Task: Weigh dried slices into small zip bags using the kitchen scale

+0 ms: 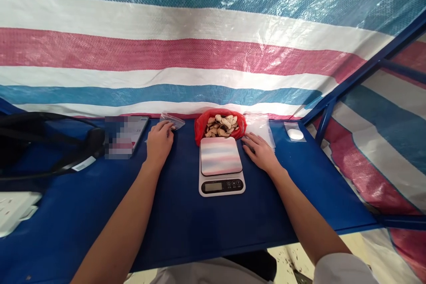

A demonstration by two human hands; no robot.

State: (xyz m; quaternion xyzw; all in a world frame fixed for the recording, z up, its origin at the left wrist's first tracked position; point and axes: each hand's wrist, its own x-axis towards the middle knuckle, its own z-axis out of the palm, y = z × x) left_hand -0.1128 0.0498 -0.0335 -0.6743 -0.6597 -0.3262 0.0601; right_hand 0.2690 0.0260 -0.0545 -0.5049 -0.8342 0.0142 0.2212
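Note:
My left hand [159, 143] is at the back of the blue table, its fingers closed on the near edge of a small clear plastic bag [176, 120]. Something small and brownish shows by the fingertips, too small to name. My right hand [260, 151] lies flat with fingers spread, beside a stack of clear plastic bags [262, 125]. Between the hands, a red plastic bag [199, 129] stands open, full of pale dried slices with dark edges [222, 125]. Just in front of it sits a white kitchen scale [222, 164] with a bare, shiny plate; its display digits are unreadable.
A small clear bag with a white oval object [295, 134] lies at the back right. To the left are a phone-like flat device [141, 128], a black strap [96, 142] and a white power strip [15, 211]. Striped sheeting [186, 57] hangs behind the blue table [186, 226].

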